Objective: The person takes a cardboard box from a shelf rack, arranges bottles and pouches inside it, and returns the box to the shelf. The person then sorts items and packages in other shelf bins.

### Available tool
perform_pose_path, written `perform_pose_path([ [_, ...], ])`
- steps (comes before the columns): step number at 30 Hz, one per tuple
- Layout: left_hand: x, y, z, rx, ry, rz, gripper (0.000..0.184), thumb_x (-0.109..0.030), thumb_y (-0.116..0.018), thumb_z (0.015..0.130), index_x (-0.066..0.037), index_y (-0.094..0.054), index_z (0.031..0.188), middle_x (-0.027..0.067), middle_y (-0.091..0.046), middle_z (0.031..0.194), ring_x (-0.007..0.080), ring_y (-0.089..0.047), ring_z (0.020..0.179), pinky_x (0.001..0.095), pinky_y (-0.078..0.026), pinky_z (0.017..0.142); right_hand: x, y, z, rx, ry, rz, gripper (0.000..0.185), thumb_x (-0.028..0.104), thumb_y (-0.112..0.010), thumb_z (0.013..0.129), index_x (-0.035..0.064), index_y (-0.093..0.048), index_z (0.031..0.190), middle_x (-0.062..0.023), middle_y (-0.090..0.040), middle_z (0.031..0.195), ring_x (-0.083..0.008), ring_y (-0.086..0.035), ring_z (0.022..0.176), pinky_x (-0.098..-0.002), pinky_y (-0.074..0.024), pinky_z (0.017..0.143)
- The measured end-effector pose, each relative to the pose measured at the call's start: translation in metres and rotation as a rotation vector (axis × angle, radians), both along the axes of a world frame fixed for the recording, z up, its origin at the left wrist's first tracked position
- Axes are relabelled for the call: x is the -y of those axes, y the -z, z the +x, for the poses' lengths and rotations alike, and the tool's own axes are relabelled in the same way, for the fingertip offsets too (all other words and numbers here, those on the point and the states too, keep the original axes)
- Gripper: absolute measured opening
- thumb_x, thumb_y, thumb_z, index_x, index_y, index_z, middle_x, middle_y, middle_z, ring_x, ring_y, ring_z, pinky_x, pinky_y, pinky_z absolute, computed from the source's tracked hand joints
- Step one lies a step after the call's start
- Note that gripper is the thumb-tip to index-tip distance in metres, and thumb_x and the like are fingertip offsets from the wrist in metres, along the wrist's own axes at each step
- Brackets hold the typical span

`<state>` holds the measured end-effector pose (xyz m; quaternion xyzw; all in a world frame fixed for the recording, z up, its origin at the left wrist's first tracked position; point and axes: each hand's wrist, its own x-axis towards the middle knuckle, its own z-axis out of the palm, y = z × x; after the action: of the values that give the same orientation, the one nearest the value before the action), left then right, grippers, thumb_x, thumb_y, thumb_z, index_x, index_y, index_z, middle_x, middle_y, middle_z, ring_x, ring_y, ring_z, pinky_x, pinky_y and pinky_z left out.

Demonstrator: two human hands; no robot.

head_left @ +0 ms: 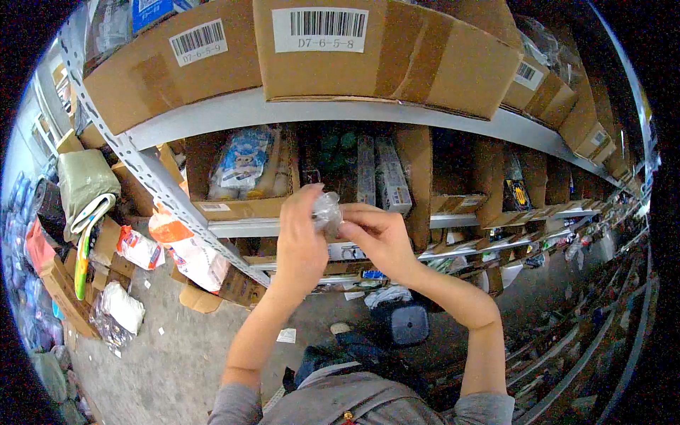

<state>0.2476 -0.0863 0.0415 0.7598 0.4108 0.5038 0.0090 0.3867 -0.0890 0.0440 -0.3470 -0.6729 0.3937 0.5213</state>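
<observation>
Right hand (379,237): thumb and fingertips nearly closed, pinching the right side of a clear crumpled plastic piece (326,211). Left hand (301,241): raised, fingers bent and partly closed around the left side of the same piece; exact fingertip contact hidden. Plastic sits between both hands, held up in front of the shelving. Just behind: brown open cardboard bin (244,208) with blue-and-white plastic packets (244,157); right of it, two long slim white cartons (392,177) side by side. Above: pale grey metal shelf beam (205,120) carrying large brown cardboard box (453,64), white barcode label (320,30) reads D7-6-5-8. Farther out, left: orange-and-white plastic sack (191,248) near the rack. Below: dark square stool (409,324) on grey concrete floor (184,354).
</observation>
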Motion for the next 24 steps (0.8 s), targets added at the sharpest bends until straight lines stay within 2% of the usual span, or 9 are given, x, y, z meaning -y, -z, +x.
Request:
perform_pose_path([
  [2,-0.006,-0.001,0.002,-0.203,0.002,0.091,0.062,0.006,-0.047,0.062,0.005,-0.022,0.119,0.0224,-0.031,0.119,0.0389,-0.033,0.108,0.0404,-0.025,0.092,-0.007,-0.003,-0.005,0.018,0.044,0.019,0.021,0.013,-0.058,0.072,-0.0050,-0.058,0.082,-0.0146,-0.058,0.089,-0.0188,-0.055,0.079,-0.0269,-0.0430,0.070],
  [4,-0.009,-0.006,0.007,-0.135,0.093,0.036,0.075,0.002,-0.049,0.062,0.007,-0.005,0.124,0.0244,-0.019,0.127,0.0397,-0.019,0.117,0.0425,-0.016,0.096,-0.022,-0.010,-0.005,0.075,0.151,0.109,0.023,0.015,-0.061,0.068,-0.0043,-0.059,0.079,-0.0141,-0.059,0.083,-0.0185,-0.057,0.075,-0.0270,-0.0440,0.067],
  [6,-0.009,-0.011,0.006,0.038,0.305,-0.109,0.082,-0.002,-0.051,0.063,0.007,0.002,0.124,0.0245,-0.011,0.130,0.0385,-0.008,0.121,0.0430,-0.010,0.098,-0.041,-0.021,0.001,0.150,0.160,-0.039,0.020,0.015,-0.061,0.066,-0.0034,-0.059,0.075,-0.0153,-0.059,0.080,-0.0225,-0.058,0.074,-0.0285,-0.0448,0.065],
  [8,-0.007,-0.014,0.006,-0.101,0.202,-0.149,0.080,-0.006,-0.052,0.066,0.007,0.001,0.124,0.0239,-0.012,0.130,0.0387,-0.009,0.121,0.0442,-0.011,0.097,-0.066,-0.030,0.002,0.370,0.253,0.267,0.019,0.010,-0.060,0.065,-0.0017,-0.060,0.080,-0.0135,-0.059,0.071,-0.0213,-0.058,0.070,-0.0295,-0.0439,0.068],
  [10,-0.004,-0.011,0.010,-0.126,0.134,-0.110,0.076,-0.006,-0.052,0.068,0.007,-0.002,0.124,0.0231,-0.013,0.130,0.0382,-0.010,0.121,0.0447,-0.012,0.097,-0.100,-0.033,0.001,0.639,0.441,0.427,0.029,0.007,-0.057,0.064,0.0003,-0.056,0.093,-0.0189,-0.056,0.089,-0.0281,-0.055,0.082,-0.0342,-0.0412,0.077],
  [12,-0.001,-0.008,0.008,-0.098,0.158,-0.074,0.073,-0.006,-0.052,0.069,0.004,-0.007,0.126,0.0203,-0.010,0.132,0.0344,-0.008,0.122,0.0388,-0.008,0.099,-0.145,-0.022,0.003,1.085,0.694,0.789,0.038,0.014,-0.049,0.074,0.0034,-0.043,0.110,-0.0185,-0.045,0.111,-0.0298,-0.045,0.100,-0.0365,-0.0350,0.086],
  [14,0.010,-0.004,0.004,-0.050,0.153,-0.095,0.067,-0.005,-0.051,0.070,0.003,-0.014,0.125,0.0192,-0.017,0.131,0.0341,-0.012,0.122,0.0395,-0.012,0.099,-0.189,-0.013,-0.004,0.672,0.824,0.650,0.043,0.026,-0.038,0.082,0.0073,-0.030,0.121,-0.0154,-0.029,0.125,-0.0293,-0.030,0.113,-0.0369,-0.0268,0.093],
  [17,0.022,0.008,-0.006,-0.135,0.008,-0.020,0.054,-0.002,-0.051,0.068,0.002,-0.032,0.119,0.0172,-0.030,0.125,0.0350,-0.021,0.119,0.0414,-0.018,0.096,-0.237,-0.005,0.014,0.629,0.866,0.598,0.044,0.027,-0.038,0.082,0.0073,-0.030,0.121,-0.0151,-0.029,0.125,-0.0289,-0.030,0.114,-0.0367,-0.0261,0.094],
  [24,0.050,0.025,-0.027,-0.224,-0.095,-0.085,0.057,-0.006,-0.063,0.061,-0.001,-0.039,0.113,0.0157,-0.036,0.119,0.0378,-0.027,0.115,0.0436,-0.025,0.093,-0.267,0.015,0.014,0.553,1.058,0.478,0.045,0.030,-0.037,0.083,0.0073,-0.030,0.121,-0.0143,-0.029,0.126,-0.0276,-0.028,0.115,-0.0361,-0.0239,0.095],
])
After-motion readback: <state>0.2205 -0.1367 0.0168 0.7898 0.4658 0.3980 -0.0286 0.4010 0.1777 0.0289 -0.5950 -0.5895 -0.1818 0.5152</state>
